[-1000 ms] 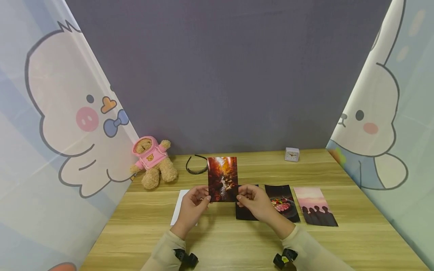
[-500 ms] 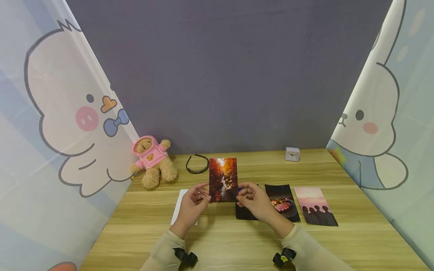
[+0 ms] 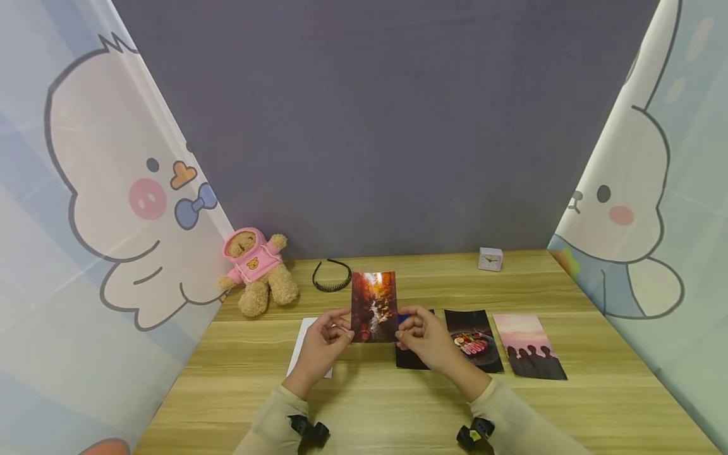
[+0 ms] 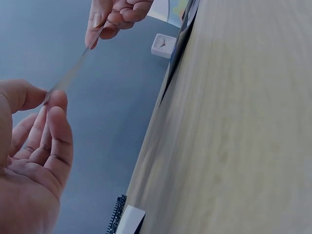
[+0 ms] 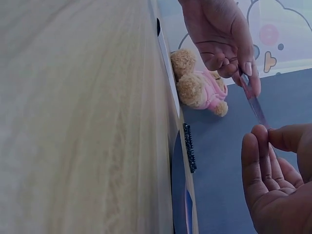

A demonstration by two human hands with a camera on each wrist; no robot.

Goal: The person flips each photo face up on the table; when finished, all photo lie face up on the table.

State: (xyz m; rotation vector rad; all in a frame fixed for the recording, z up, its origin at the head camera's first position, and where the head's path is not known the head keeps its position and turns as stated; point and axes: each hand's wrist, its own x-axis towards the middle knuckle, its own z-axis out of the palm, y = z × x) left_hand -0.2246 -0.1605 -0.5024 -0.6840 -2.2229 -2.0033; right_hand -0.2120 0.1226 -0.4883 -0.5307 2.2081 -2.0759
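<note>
- So, table [image 3: 387, 407]: wood top, carries everything except the held photo.
- Bear [image 3: 256, 268]: back left, likely parked there out of the working area.
- Left hand [image 3: 325, 341] and right hand [image 3: 429, 338]: apart, each pinching one lower side edge of the photo. Edge grip probably to leave the image uncovered and the sheet flat.
- Photo [image 3: 374, 306]: in the air between the hands, off the table. Image faces the wearer, bright end up; long axis runs up-down, near upright.
- Dark print [image 3: 412, 358], food print [image 3: 474, 341], pink print [image 3: 530, 347]: row at right, presumably spaced so each shows.
- Clock [image 3: 490, 259]: back right, dial forward, likely for reading.
</note>
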